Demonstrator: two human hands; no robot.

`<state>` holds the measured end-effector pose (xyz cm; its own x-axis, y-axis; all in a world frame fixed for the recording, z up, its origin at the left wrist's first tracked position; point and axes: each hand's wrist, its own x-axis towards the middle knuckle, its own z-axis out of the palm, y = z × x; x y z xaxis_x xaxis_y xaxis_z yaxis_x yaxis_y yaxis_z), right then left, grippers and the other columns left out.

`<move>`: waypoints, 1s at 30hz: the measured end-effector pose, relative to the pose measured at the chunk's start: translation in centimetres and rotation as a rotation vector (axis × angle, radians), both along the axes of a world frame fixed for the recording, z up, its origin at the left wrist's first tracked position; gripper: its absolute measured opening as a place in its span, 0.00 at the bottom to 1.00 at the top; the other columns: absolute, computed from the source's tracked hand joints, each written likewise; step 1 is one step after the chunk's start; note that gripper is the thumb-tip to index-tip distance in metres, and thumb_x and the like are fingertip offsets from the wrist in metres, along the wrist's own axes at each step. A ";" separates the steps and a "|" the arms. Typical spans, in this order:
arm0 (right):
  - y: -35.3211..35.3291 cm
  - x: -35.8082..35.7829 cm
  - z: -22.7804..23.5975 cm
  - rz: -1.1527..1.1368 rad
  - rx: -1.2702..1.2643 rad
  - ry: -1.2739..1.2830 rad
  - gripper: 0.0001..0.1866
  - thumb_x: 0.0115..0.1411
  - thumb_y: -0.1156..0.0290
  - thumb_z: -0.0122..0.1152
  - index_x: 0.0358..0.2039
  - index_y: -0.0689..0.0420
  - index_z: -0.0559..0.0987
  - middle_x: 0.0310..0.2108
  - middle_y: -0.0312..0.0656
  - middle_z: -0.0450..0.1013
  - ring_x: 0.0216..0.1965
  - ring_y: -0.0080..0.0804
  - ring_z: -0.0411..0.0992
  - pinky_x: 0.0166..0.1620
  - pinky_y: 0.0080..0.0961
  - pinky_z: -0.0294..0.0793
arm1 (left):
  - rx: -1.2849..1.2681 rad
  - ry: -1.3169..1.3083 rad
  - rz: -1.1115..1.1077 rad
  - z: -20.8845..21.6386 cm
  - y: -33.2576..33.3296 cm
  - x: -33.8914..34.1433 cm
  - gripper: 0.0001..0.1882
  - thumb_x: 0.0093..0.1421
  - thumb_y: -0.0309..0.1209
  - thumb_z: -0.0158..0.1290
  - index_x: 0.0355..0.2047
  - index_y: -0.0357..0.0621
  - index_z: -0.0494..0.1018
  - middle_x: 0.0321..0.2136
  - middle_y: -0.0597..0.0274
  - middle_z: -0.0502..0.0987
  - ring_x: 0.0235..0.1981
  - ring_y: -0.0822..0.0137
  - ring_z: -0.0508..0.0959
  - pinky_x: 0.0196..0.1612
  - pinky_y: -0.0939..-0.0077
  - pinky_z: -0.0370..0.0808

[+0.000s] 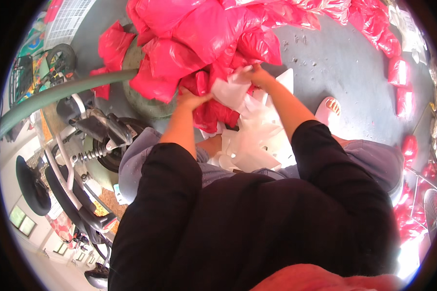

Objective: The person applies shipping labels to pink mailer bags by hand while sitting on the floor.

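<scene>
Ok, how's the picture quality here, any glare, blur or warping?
Head view: strong fisheye bending, the green pipe curves near the rim; daylight blows out the lower right edge; the red plastic bags look glossy and oversaturated; the left hand and right hand are slightly soft.

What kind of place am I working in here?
Probably an informal packing spot, a garage or open shopfront: bare concrete floor, a parked scooter at the left, and a heap of filled pink bags that both hands reach into.
</scene>
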<state>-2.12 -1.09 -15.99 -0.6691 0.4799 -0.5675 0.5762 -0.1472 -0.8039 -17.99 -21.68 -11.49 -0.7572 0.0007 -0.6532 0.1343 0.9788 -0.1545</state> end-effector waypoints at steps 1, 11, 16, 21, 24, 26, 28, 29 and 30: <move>1.5 0.9 -0.5 -0.062 -0.439 -0.029 0.43 0.35 0.47 0.66 0.47 0.61 0.61 0.33 0.47 0.67 0.34 0.36 0.68 0.36 0.27 0.69 | 0.274 -0.067 0.045 -1.0 -1.7 -2.4 0.66 0.26 0.59 0.63 0.58 0.36 0.40 0.55 0.35 0.50 0.56 0.44 0.55 0.54 0.61 0.58; -2.3 4.9 1.7 0.594 0.317 -0.020 0.19 0.41 0.58 0.61 0.29 0.59 0.77 0.28 0.52 0.72 0.32 0.47 0.70 0.37 0.36 0.69 | 0.157 0.281 -0.264 -1.8 2.1 4.9 0.22 0.52 0.46 0.46 0.47 0.59 0.66 0.56 0.57 0.54 0.55 0.46 0.54 0.51 0.47 0.57; 5.4 6.2 10.1 0.530 0.654 -0.056 0.15 0.41 0.60 0.59 0.27 0.57 0.78 0.29 0.52 0.72 0.32 0.47 0.71 0.37 0.36 0.70 | 0.329 0.122 -0.757 -0.6 0.7 0.7 0.26 0.48 0.51 0.50 0.22 0.35 0.74 0.25 0.44 0.73 0.29 0.46 0.73 0.35 0.58 0.68; 12.9 12.5 20.7 0.241 0.738 -0.307 0.13 0.42 0.63 0.58 0.26 0.58 0.77 0.26 0.49 0.73 0.29 0.46 0.72 0.33 0.36 0.70 | 0.436 0.006 -0.976 4.1 0.8 -0.2 0.27 0.47 0.52 0.51 0.15 0.35 0.72 0.18 0.43 0.72 0.25 0.45 0.72 0.32 0.57 0.68; 15.1 13.3 17.5 -0.231 0.941 -0.575 0.13 0.44 0.65 0.56 0.30 0.57 0.76 0.25 0.48 0.73 0.30 0.44 0.72 0.35 0.35 0.71 | 0.468 -0.042 -1.016 7.6 2.2 0.7 0.26 0.48 0.50 0.51 0.14 0.34 0.71 0.16 0.46 0.70 0.22 0.49 0.72 0.29 0.59 0.67; 15.6 13.2 15.0 -0.272 0.691 -0.588 0.12 0.47 0.64 0.54 0.31 0.55 0.78 0.32 0.44 0.74 0.36 0.41 0.73 0.41 0.29 0.71 | 0.522 -0.097 -1.035 10.0 4.0 2.4 0.25 0.50 0.48 0.52 0.14 0.34 0.70 0.14 0.48 0.70 0.19 0.54 0.72 0.26 0.62 0.66; 15.4 14.7 9.0 -0.051 0.824 -0.280 0.15 0.46 0.59 0.56 0.31 0.55 0.78 0.33 0.43 0.74 0.35 0.42 0.73 0.40 0.31 0.71 | 0.853 -0.285 -0.624 11.7 6.4 4.7 0.21 0.52 0.42 0.51 0.14 0.35 0.68 0.11 0.63 0.66 0.16 0.69 0.67 0.22 0.70 0.63; 14.8 13.8 9.3 -0.072 0.693 -0.170 0.17 0.46 0.57 0.58 0.32 0.57 0.77 0.28 0.43 0.74 0.29 0.37 0.73 0.35 0.29 0.71 | 0.847 -0.281 -0.632 12.8 6.8 4.8 0.21 0.52 0.42 0.51 0.14 0.35 0.68 0.11 0.63 0.66 0.16 0.69 0.67 0.22 0.70 0.63; 14.4 12.6 10.3 -0.091 0.568 -0.062 0.19 0.46 0.56 0.59 0.33 0.58 0.76 0.24 0.43 0.74 0.23 0.32 0.72 0.30 0.28 0.71 | 0.967 -0.279 -0.570 13.8 7.4 4.8 0.19 0.54 0.40 0.51 0.15 0.37 0.68 0.12 0.68 0.64 0.16 0.72 0.64 0.21 0.73 0.61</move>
